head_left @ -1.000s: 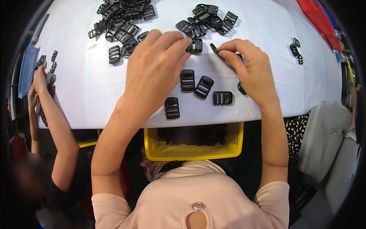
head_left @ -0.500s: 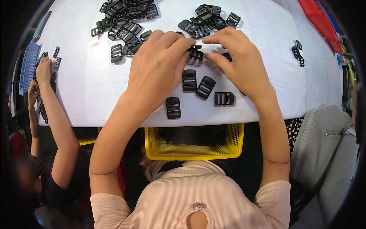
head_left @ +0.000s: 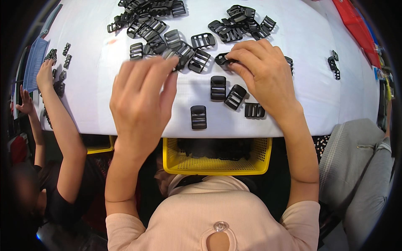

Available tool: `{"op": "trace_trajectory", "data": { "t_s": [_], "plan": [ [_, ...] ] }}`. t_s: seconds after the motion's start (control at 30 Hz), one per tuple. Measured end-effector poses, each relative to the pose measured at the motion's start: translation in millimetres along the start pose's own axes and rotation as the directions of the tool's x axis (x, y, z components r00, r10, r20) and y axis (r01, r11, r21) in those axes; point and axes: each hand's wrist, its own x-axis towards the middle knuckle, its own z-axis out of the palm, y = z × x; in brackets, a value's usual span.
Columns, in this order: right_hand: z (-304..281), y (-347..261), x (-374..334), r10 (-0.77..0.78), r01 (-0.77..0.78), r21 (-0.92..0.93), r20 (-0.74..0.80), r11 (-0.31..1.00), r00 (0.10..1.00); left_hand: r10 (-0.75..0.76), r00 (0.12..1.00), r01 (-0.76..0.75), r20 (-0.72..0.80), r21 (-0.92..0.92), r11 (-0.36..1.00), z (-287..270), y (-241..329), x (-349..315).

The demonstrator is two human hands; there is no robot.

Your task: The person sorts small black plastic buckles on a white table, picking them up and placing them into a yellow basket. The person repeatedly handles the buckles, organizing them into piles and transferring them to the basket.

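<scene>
White tabletop [head_left: 104, 100] is filling the upper part of the view, curving down to its near edge just above a yellow mesh basket [head_left: 217, 161] that is hanging below it.

At the middle of the table, the right hand [head_left: 261, 77] is lying palm down, its fingertips pinching a black plastic buckle [head_left: 222, 60] at the rim of the nearer heap. The left hand [head_left: 140, 100] is hovering raised above the surface with fingers spread and loosely curled, gripping nothing that can be seen; its fingertips are reaching toward the loose buckles [head_left: 184, 52] lying just beyond them.

Between and just below the two hands, four single buckles are lying apart on the bare cloth: one upright [head_left: 217, 88], one slanted [head_left: 235, 96] just beside it, one sideways [head_left: 254, 110] partly tucked under the right wrist, and one [head_left: 198, 117] nearest the table edge.

Farther back, two heaps of the same black buckles are sitting, a large heap [head_left: 146, 19] to the left and a smaller heap [head_left: 243, 23] to the right. A couple of pieces [head_left: 333, 65] are lying alone at the far right.

At the left edge, another person's hand [head_left: 45, 75] is resting on the table among a few small black parts [head_left: 65, 56].
</scene>
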Motion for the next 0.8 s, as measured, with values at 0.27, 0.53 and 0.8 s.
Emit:
{"op": "trace_trajectory", "data": {
  "t_s": [0.27, 0.53, 0.8],
  "plan": [
    [-36, 3, 15, 0.404, -0.518, 0.262, 0.385, 0.814, 0.830, -0.034, 0.988, 0.045, 0.152, -0.069, 0.997, -10, 8, -32],
    [-2, -17, 31, -0.075, 0.060, 0.183, 0.079, 0.981, 0.994, 0.025, 0.991, -0.022, 0.130, -0.022, 1.000, 11, -18, 5],
    [-20, -17, 43, 0.116, -0.319, 0.408, 0.449, 0.855, 0.886, -0.036, 0.985, 0.041, 0.170, -0.026, 0.999, -1, -25, -5]
  ]
}}
